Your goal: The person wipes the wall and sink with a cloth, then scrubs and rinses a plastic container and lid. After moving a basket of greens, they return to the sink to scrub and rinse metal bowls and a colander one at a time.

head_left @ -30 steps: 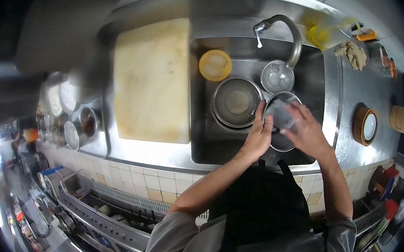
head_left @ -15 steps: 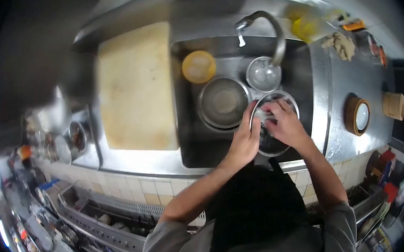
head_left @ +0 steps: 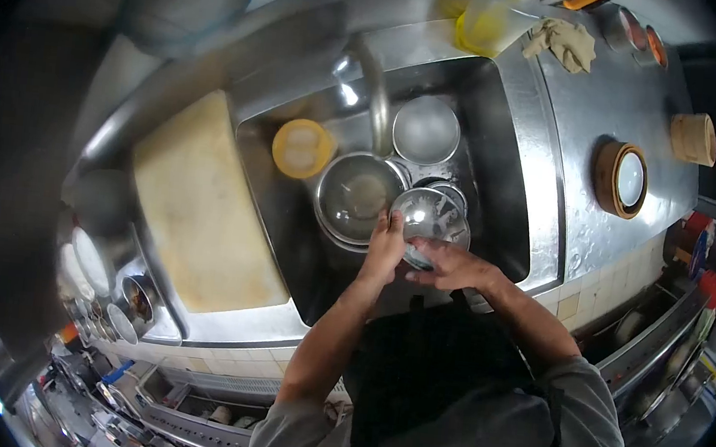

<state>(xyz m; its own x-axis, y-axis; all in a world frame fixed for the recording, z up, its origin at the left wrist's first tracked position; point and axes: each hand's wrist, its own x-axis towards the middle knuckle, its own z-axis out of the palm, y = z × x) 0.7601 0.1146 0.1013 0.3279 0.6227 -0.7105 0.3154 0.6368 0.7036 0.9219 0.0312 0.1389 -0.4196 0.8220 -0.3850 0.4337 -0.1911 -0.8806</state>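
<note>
My left hand (head_left: 385,250) is closed on the left rim of a shiny metal bowl (head_left: 438,216), which is tilted and wet. My right hand (head_left: 450,265) is at the bowl's near edge, its fingers curled round something pale that I cannot make out. Under and behind this bowl shows part of another small metal bowl (head_left: 452,191). Just left, a wide metal bowl (head_left: 352,190) with liquid in it stands in the sink (head_left: 503,151). A smaller metal bowl (head_left: 427,131) sits farther back, beside the tap (head_left: 380,105).
A yellow bowl (head_left: 302,149) with pale pieces is at the sink's back left. The cutting board (head_left: 204,209) lies left of the sink. On the right counter are a cloth (head_left: 563,45), a wooden steamer (head_left: 620,180) and a wooden container (head_left: 694,139). A yellow jug (head_left: 480,28) stands behind.
The view has shifted. The held bowl has tilted, and my right hand has moved from inside it to its near edge. My left hand still grips the rim.
</note>
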